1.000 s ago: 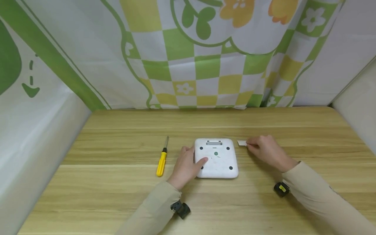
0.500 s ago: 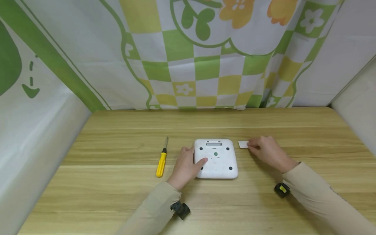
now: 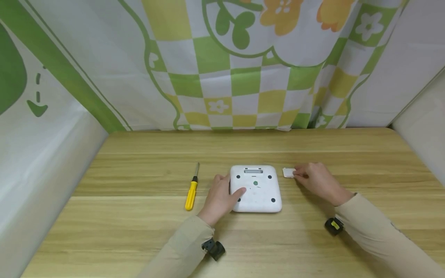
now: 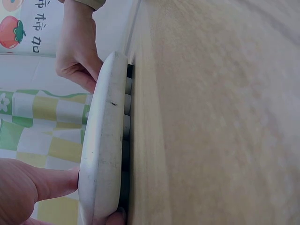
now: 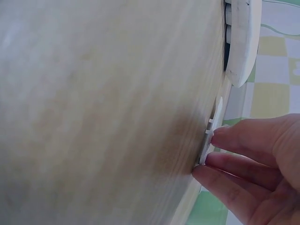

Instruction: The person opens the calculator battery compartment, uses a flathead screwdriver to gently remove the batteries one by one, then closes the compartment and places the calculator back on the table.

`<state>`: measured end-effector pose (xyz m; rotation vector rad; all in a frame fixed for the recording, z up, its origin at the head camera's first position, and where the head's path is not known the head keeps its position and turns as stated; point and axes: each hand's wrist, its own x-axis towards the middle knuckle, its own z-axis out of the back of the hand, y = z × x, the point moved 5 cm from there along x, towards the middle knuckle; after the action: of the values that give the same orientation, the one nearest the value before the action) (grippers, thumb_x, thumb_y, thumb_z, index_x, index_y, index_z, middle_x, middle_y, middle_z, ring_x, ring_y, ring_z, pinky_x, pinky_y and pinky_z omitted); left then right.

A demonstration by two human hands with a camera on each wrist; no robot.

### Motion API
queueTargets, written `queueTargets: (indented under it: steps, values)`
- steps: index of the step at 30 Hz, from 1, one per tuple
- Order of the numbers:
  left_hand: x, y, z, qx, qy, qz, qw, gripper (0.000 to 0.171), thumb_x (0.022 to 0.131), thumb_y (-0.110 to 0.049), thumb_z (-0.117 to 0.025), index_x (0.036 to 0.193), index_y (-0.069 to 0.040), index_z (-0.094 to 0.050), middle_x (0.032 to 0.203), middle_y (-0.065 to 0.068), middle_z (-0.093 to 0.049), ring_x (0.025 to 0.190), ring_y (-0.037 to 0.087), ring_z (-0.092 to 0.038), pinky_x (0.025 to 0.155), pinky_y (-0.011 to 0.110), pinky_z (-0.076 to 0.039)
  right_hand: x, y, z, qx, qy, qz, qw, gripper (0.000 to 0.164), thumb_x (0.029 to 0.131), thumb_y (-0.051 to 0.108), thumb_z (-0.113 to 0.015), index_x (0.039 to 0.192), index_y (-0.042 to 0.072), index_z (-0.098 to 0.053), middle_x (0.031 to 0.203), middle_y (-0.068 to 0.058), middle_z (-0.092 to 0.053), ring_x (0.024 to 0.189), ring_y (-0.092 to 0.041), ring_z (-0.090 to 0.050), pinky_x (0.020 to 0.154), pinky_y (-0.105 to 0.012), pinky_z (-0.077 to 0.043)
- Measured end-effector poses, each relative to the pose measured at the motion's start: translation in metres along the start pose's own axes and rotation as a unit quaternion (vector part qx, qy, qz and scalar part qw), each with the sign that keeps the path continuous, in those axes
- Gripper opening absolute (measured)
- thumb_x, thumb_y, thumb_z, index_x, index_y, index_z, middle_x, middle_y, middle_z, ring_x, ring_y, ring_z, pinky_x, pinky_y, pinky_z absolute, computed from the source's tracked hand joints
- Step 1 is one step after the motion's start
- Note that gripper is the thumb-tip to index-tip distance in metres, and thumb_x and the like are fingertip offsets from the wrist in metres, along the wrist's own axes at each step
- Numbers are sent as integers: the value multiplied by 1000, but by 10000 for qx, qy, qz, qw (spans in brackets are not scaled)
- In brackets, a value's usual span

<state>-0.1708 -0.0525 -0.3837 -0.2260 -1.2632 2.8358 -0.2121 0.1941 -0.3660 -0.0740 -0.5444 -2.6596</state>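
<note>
White device (image 3: 259, 195) is lying back side up near mid-table, keys facing the wood, a recess (image 3: 253, 171) showing along its far edge. Small white cover (image 3: 288, 172) is sitting just off the device's right edge, a narrow strip of table (image 3: 139, 231) separating them; the tabletop is extending wider toward the person than toward the curtain (image 3: 215, 81). Left hand (image 3: 219, 199) is gripping the device's left edge, thumb lying over the back. Right hand (image 3: 318, 183) is pinching the cover's right end, forearm angling in. Yellow screwdriver (image 3: 191, 191) is lying left of the left hand, tip pointing curtainward.
</note>
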Motion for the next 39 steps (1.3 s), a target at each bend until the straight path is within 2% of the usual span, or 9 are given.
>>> queueTargets:
  steps: [7,12,17,20,24,29,34,39]
  values:
    - [0,0,0,17,-1,-15,10000,58,90,-24,-67,136,5,-48,107,16,-51,93,24,-45,82,37,-43,-1,0,-1,-98,62,-17,9999,12,85,0,-67,93,-4,-74,107,-27,-67,93,-39,-67,77,-47,-55]
    - [0,1,0,-21,-1,21,10000,59,90,-25,-67,138,4,-47,109,16,-51,93,25,-46,83,38,-43,-2,3,1,-54,-124,109,9998,13,86,3,-66,95,-3,-73,103,-24,-69,89,-37,-69,76,-47,-56]
    - [0,1,0,-30,-9,47,10000,60,90,-26,-67,137,4,-47,110,16,-51,93,24,-46,83,38,-44,-4,9,1,147,-335,156,9992,19,88,10,-66,101,-4,-71,99,-22,-71,85,-32,-70,71,-45,-57]
    - [0,0,0,-30,-9,44,10000,60,90,-26,-67,137,4,-47,111,17,-51,94,25,-46,84,39,-44,-5,14,0,340,-318,273,9985,26,87,11,-68,107,-5,-69,106,-24,-69,93,-34,-69,77,-46,-56]
    - [0,1,0,-12,-12,35,10000,59,90,-26,-67,137,4,-48,112,17,-51,96,25,-47,86,39,-44,-6,22,-3,471,-184,482,9976,33,86,13,-70,113,-5,-66,113,-24,-66,105,-37,-64,87,-48,-52]
    - [0,1,0,26,-24,15,10000,59,90,-25,-67,136,5,-48,112,18,-51,96,26,-47,86,40,-45,-8,32,-6,517,-65,704,9962,39,88,18,-69,119,-6,-62,118,-23,-64,111,-37,-61,92,-49,-50]
    - [0,1,-1,44,-16,44,10000,60,90,-26,-67,137,5,-47,113,19,-51,97,26,-47,86,40,-45,-11,39,-9,560,130,724,9957,49,88,25,-69,127,-3,-57,125,-20,-61,117,-35,-58,97,-49,-47]
    - [0,1,-1,65,-2,42,10000,59,90,-26,-67,137,4,-47,113,19,-51,97,26,-48,87,41,-45,-14,43,-16,623,474,721,9943,62,87,33,-70,136,0,-51,138,-24,-51,125,-39,-50,100,-52,-43]
